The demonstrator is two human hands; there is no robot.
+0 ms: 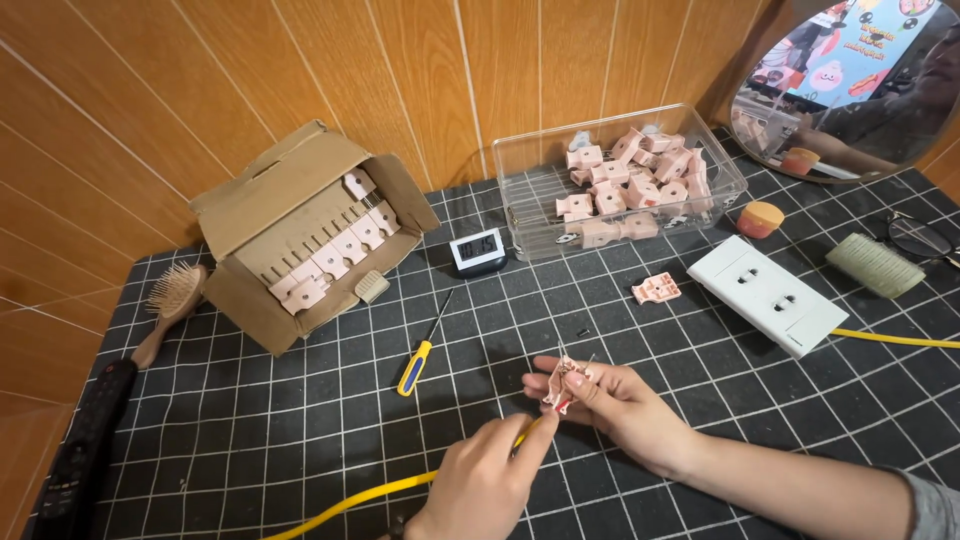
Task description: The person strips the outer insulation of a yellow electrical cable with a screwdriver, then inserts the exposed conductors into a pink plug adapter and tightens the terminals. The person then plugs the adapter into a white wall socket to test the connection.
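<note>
right hand (610,395) pinches small pink plastic plug (565,383); left hand (490,478) grips yellow cable (350,503) beside it: best kept steady, wires aligned.

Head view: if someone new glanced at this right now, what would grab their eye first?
Probably the two hands low in the middle: the right hand pinches a small pink plug part with bare wire ends, while the left hand holds the yellow cable up to it. Next, the torn cardboard box of pink parts at the left and the clear plastic tub of the same parts behind, near the white socket strip at the right.
</note>
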